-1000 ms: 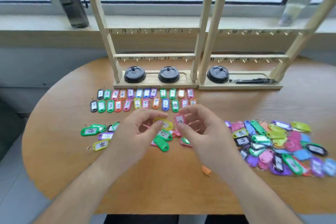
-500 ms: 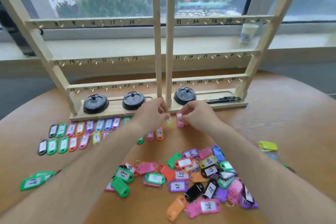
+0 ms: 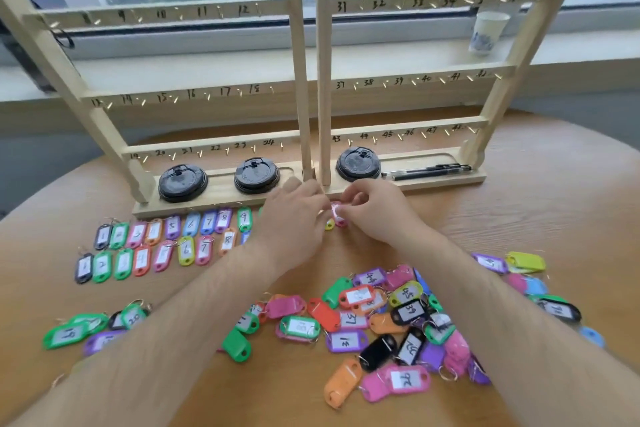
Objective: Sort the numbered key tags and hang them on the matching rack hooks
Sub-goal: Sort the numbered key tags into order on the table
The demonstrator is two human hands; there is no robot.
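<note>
One pink tag (image 3: pixel 338 217), long axis twd rack (image 3: pixel 301 80), pinched by R fingers (image 3: pixel 354 199)

Pale ladder-shaped wooden racks (image 3: pixel 156 14): bare, matt. Small hooks (image 3: pixel 227 151): shiny brass-coloured metal. Round table top (image 3: pixel 519 218): matt wood grain. Coloured oval plastic key tags (image 3: pixel 398 383): smooth, glossy, with white paper inserts. Round black plastic lids (image 3: pixel 183 183): slight sheen. White paper cup (image 3: pixel 488 32): matt.

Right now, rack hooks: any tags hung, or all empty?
Empty. No visible hook on the left rack or right rack carries a tag; the key tags lie on the table.
</note>
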